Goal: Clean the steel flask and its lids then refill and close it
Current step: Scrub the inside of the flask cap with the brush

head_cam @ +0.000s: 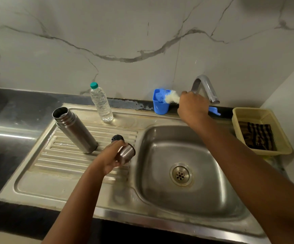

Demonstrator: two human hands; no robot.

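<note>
The left hand point(112, 155), nearest the camera, has its grip around the steel cup lid point(127, 152) at the drainboard's sink-side edge, the black inner lid point(117, 138) just behind. The right hand point(192, 106) grips a white-bristled brush point(172, 99) at the blue holder point(160, 103). The open flask point(74, 129) stands on the drainboard. Scrubbing seems barely begun; rinsing, refilling and closing remain.

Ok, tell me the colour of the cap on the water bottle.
Teal green: the cap tops the clear water bottle, seen in the head view.

A yellow basket point(281, 136) holds what looks like a striped cloth point(257, 136)
</note>
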